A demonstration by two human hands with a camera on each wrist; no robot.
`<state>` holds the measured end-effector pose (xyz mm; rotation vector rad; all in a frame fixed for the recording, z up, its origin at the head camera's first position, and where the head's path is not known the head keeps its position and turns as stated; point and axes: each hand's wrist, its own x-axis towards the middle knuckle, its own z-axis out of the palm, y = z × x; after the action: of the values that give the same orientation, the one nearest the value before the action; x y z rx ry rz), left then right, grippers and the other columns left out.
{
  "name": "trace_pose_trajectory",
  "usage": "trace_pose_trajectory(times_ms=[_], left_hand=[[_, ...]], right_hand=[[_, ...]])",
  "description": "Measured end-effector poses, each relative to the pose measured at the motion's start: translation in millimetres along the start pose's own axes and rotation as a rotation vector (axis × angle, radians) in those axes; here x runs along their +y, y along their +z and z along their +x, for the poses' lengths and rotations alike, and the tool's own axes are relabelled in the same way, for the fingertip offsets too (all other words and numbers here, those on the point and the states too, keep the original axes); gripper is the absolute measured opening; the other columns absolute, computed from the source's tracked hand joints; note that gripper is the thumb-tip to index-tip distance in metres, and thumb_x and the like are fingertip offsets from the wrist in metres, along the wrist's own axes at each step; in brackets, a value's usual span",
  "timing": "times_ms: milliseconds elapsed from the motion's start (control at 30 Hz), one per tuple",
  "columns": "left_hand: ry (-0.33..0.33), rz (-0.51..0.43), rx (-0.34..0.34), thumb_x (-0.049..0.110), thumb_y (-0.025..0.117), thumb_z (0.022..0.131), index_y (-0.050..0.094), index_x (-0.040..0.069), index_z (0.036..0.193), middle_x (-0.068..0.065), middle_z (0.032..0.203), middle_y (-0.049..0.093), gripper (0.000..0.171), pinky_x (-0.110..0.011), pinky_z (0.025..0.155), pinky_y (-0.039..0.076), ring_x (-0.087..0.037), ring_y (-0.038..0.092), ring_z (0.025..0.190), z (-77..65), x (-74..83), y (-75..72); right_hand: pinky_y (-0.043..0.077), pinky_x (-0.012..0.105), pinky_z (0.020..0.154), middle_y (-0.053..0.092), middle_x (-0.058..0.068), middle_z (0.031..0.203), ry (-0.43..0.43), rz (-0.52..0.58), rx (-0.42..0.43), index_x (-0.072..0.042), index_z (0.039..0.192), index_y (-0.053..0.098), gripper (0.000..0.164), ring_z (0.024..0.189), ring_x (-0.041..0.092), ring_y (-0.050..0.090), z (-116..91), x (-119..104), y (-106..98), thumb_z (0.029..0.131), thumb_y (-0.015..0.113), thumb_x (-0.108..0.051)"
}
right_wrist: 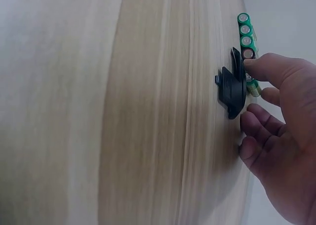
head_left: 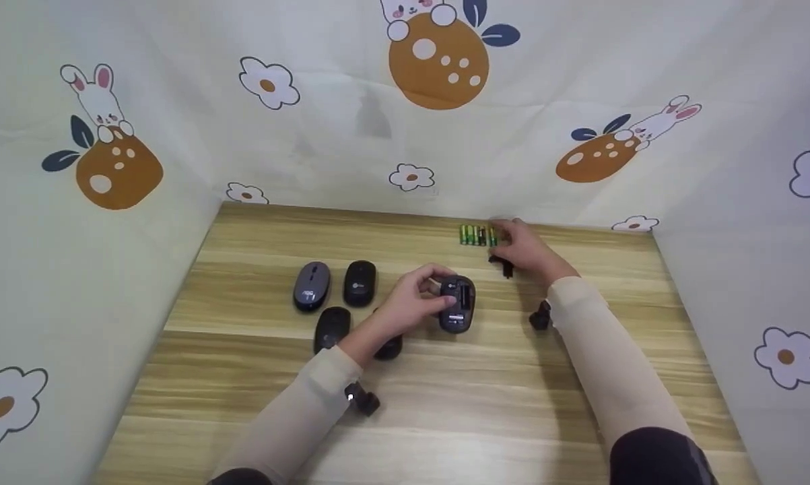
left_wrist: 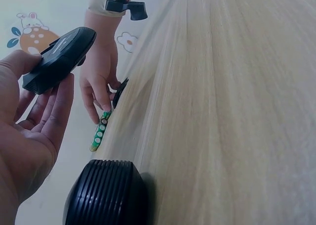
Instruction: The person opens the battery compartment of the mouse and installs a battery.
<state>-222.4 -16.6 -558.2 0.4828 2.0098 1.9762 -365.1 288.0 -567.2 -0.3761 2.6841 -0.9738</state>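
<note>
My left hand [head_left: 408, 303] holds a black computer mouse [head_left: 456, 322] above the table, underside up, with its battery bay uncovered. Thumb and fingers grip the mouse's sides, as the left wrist view also shows. At the back of the table, my right hand [head_left: 524, 248] pinches the end AA battery [right_wrist: 253, 86] between thumb and index finger. This battery is at the end of a row of green batteries [head_left: 470, 235]. Just in front of the row lies a black battery cover [right_wrist: 231, 92], close to the right thumb. The right hand's other fingers are loosely bent.
Left of the held mouse, more mice lie on the wooden table [head_left: 499, 404]: a grey one [head_left: 312, 286], a black one [head_left: 359, 283], another black one [head_left: 330, 327] and one [head_left: 390, 349] partly hidden by the left forearm. A patterned cloth wall [head_left: 330, 148] rises behind the batteries.
</note>
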Motion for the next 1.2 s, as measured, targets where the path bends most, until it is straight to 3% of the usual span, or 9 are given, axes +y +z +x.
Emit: trace_pose_trajectory(times_ms=[333,567,767,900,1200], left_hand=[[0.0,-0.01,0.007,0.001,0.084,0.095,0.069,0.002,0.136,-0.009,0.112,0.073,0.044,-0.034,0.078,0.068,-0.018,0.07,0.095,-0.7,1.0,1.6],[0.01,-0.017,0.009,0.001,0.083,0.095,0.068,-0.001,0.137,-0.01,0.112,0.072,0.045,-0.033,0.077,0.068,-0.017,0.07,0.094,-1.4,2.6,1.3],[0.001,0.0,0.011,0.001,0.084,0.095,0.068,0.0,0.137,-0.01,0.111,0.073,0.045,-0.033,0.079,0.068,-0.017,0.07,0.095,-1.3,3.0,1.1],[-0.005,0.004,0.012,0.001,0.084,0.095,0.068,0.001,0.138,-0.01,0.112,0.073,0.046,-0.035,0.08,0.068,-0.018,0.07,0.096,-1.0,3.8,0.7],[0.002,0.003,0.009,0.003,0.084,0.095,0.068,0.001,0.138,-0.011,0.111,0.074,0.046,-0.034,0.08,0.068,-0.018,0.07,0.096,1.1,4.5,0.9]], right_hand=[[0.045,0.056,0.117,0.053,0.025,0.142,-0.047,0.013,0.02,0.001,0.161,0.052,0.06,0.127,0.037,0.053,-1,4,2,0.105,0.071,-0.011],[0.053,0.04,0.094,0.061,0.02,0.128,-0.058,0.171,0.052,-0.003,0.154,0.054,0.054,0.108,0.03,0.06,-3,9,4,0.103,0.072,0.001],[0.049,0.032,0.084,0.052,0.014,0.12,-0.061,0.244,0.114,-0.003,0.151,0.05,0.054,0.098,0.027,0.054,-6,13,6,0.1,0.067,0.009],[0.05,0.03,0.079,0.054,0.014,0.114,-0.07,0.292,0.16,-0.004,0.15,0.05,0.055,0.095,0.026,0.056,-8,15,9,0.099,0.066,0.012],[0.051,0.026,0.081,0.057,0.018,0.111,-0.126,0.38,0.276,-0.001,0.147,0.052,0.054,0.095,0.028,0.057,-15,15,17,0.098,0.066,0.015]])
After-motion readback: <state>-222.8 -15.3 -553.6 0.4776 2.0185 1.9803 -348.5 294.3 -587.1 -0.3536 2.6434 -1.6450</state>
